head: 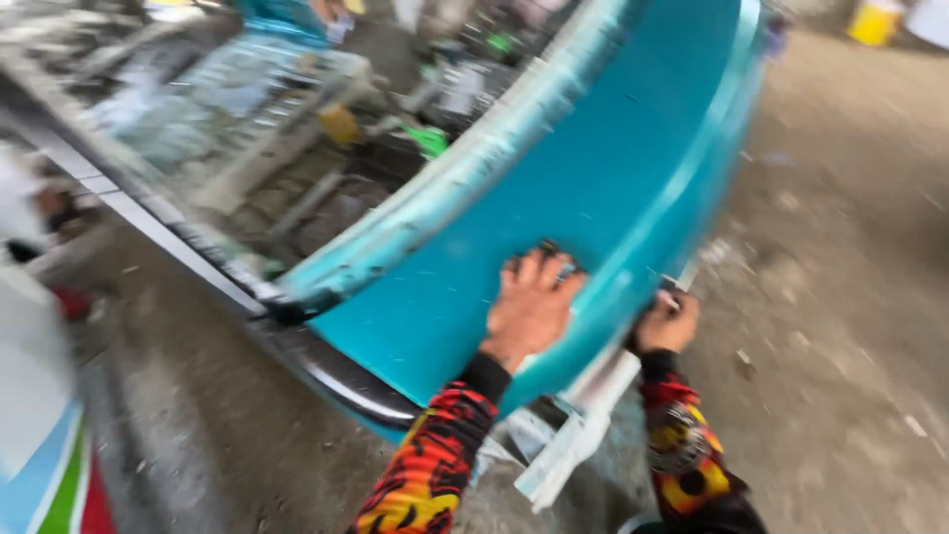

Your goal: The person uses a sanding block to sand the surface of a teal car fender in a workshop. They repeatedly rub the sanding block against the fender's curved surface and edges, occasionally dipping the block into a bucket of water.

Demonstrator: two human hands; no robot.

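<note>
Teal panel [593, 168], a large curved sheet of painted metal, slopes up and away from the person, its long axis running from the lower left near the hands to the upper right of the view. Left hand [531, 305] lies flat on the painted face, fingers spread, with something small and dark under the fingertips that blur hides. Right hand [667, 321] is curled round the panel's right-hand edge, closed on the rim. Both hands sit at the panel's lower end, the left further in on the surface, the right out at the border. A pale unpainted strip [573, 435] hangs below that edge. Bare concrete floor [850, 297] opens to the right; a cluttered frame and workbench [257, 119] crowd the left side.
</note>
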